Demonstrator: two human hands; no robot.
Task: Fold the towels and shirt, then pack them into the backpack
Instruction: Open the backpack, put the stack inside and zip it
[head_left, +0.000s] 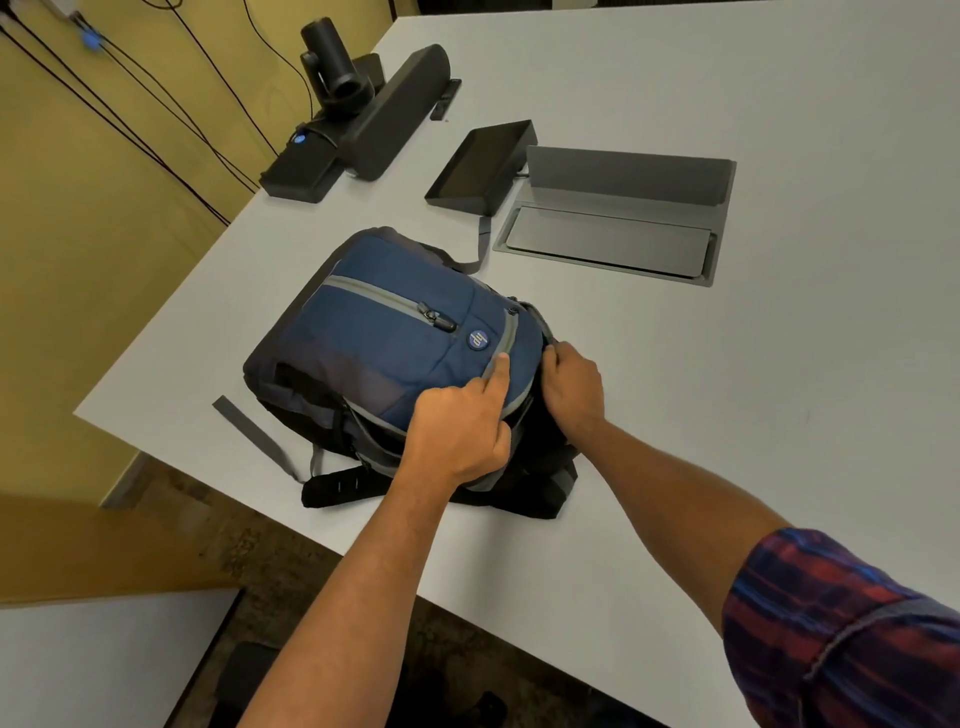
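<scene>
Both hands grip the backpack at its five-o'clock end, the left hand pinching the grey zipper edge and the right hand clutching the top, so the zipper could snag fabric if yanked.

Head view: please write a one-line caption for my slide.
Both hands, left and right, grip the top of a blue backpack lying on a white table.

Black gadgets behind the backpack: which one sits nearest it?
The slanted tablet stand, just past the backpack; the camera and speaker bar sit farther back.

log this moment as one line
left hand grips blue fabric backpack flap | right hand grips its zip edge | towels, shirt: not visible | white table
</scene>
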